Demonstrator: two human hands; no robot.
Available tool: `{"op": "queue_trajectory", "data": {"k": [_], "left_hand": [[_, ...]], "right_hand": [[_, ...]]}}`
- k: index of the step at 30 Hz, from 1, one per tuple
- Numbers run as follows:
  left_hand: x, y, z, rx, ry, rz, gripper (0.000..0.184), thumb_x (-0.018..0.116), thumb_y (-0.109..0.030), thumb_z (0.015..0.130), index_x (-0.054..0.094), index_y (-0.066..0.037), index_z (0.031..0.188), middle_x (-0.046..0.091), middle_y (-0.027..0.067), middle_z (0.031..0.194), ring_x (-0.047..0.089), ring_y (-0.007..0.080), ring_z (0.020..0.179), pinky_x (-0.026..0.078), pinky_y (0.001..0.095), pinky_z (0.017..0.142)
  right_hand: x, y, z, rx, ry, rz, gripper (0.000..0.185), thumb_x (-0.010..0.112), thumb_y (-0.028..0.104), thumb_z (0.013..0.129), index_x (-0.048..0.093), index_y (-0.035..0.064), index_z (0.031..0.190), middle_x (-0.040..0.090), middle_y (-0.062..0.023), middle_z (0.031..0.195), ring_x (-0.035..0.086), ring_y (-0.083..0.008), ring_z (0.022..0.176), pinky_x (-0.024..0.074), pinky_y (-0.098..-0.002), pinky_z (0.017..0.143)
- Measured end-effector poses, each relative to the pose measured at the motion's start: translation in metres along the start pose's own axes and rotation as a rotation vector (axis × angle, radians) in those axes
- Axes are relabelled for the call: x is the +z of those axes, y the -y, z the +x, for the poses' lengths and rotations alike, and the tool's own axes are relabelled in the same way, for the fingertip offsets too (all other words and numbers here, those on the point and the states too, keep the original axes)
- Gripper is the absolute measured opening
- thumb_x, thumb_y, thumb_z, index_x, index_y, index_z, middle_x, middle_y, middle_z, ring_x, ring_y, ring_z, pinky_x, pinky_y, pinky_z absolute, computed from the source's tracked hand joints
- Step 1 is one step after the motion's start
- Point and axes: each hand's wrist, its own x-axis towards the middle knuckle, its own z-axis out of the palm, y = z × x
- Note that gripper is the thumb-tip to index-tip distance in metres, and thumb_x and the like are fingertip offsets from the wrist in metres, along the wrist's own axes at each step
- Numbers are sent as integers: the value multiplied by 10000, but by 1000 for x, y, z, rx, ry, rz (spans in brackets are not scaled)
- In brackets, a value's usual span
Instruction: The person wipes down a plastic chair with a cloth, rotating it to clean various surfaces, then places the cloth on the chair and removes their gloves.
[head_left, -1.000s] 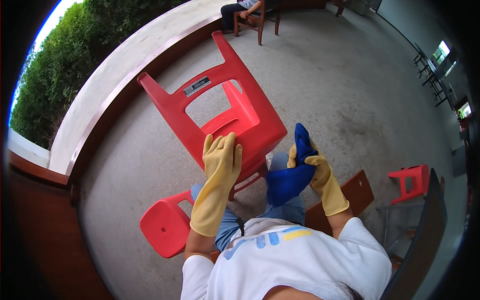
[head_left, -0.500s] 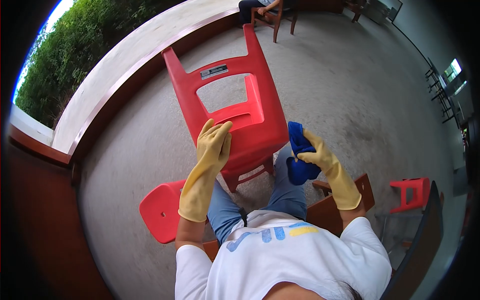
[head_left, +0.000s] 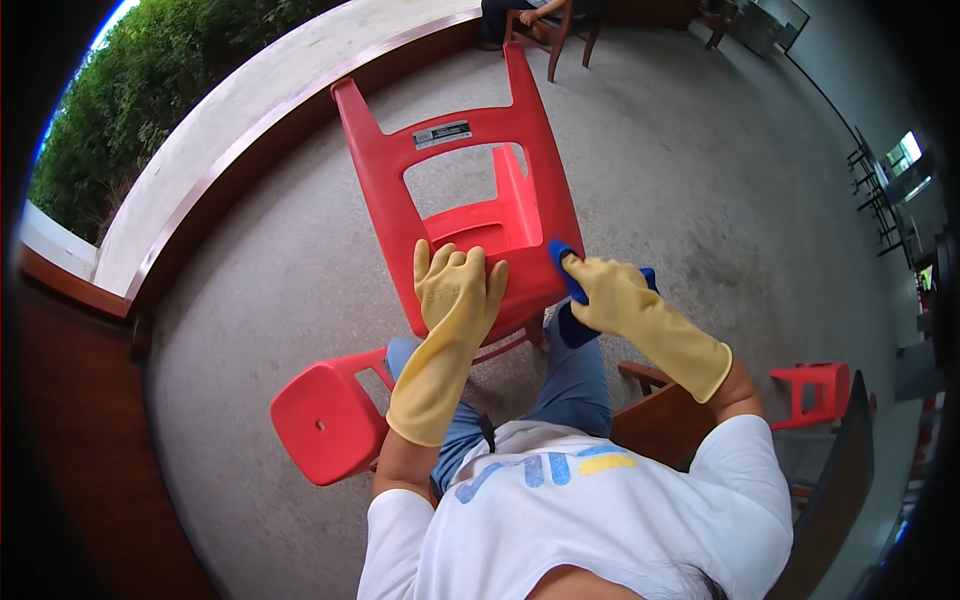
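Note:
A red plastic stool [head_left: 465, 135] lies tipped in front of me, its legs pointing away and a label on one side. My left hand [head_left: 455, 288], in a yellow rubber glove, grips its near part with the fingers bent over the edge. A blue cloth [head_left: 578, 328] is bunched in my right hand [head_left: 612, 292], gloved the same way. Part of that cloth touches the stool's right side near the seat. Below the stool more red plastic shows between my legs, partly hidden.
Another red stool [head_left: 325, 425] stands at my left, and a smaller-looking one [head_left: 812, 392] is on the right. A wooden seat [head_left: 660, 425] is beside my right leg. Ahead, a person sits on a wooden chair [head_left: 568, 30] by a low ledge [head_left: 300, 95].
My right hand has moved left, bringing the cloth against the stool. My left hand has shifted right along the stool, which has turned slightly.

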Motion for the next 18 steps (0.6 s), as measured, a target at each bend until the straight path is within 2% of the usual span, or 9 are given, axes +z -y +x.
{"op": "queue_trajectory", "data": {"k": [3, 4, 8, 11, 15, 18], "left_hand": [[-2, -2, 1, -24, 70, 43, 240, 778, -301, 886, 712, -72, 910, 660, 75, 762, 665, 279, 872, 377, 532, 1188], [0, -3, 2, -32, 66, 35, 245, 779, -307, 884, 709, -72, 898, 658, 73, 759, 662, 277, 866, 376, 529, 1191], [1, 0, 1, -39, 65, -3, 262, 784, -321, 877, 703, -72, 860, 656, 68, 756, 656, 270, 853, 370, 517, 1201], [-2, -2, 3, -57, 84, 7, 266, 785, -321, 874, 703, -72, 833, 659, 68, 755, 657, 267, 855, 366, 509, 1207], [0, -2, 4, -80, 67, -14, 265, 786, -311, 870, 699, -71, 796, 654, 68, 736, 653, 270, 840, 366, 499, 1210], [4, 1, 3, -58, 32, -2, 266, 788, -306, 864, 696, -70, 783, 648, 70, 719, 646, 271, 815, 367, 493, 1208]], "right_hand": [[1, 4, -7, -44, 77, 21, 756, 719, 282, 863, 485, 169, 1573, 726, -184, 1098, 730, -393, 974, 589, -492, 875], [-2, -1, -7, -61, 33, -27, 739, 722, 274, 861, 510, 192, 1564, 725, -178, 1075, 729, -391, 959, 588, -490, 865], [-10, -18, 13, 34, 12, 86, 671, 723, 279, 872, 572, 194, 1520, 726, -174, 1097, 727, -394, 978, 585, -476, 882], [-1, -15, 8, 25, -84, 7, 663, 728, 282, 868, 582, 185, 1507, 731, -172, 1077, 727, -393, 981, 582, -477, 886], [-1, -7, -2, -16, 39, -15, 685, 709, 271, 884, 545, 203, 1546, 727, -163, 1037, 732, -379, 949, 586, -497, 858], [-3, -4, -7, -91, 41, -71, 712, 719, 252, 871, 533, 231, 1558, 722, -161, 1003, 736, -378, 900, 593, -490, 816]]}}
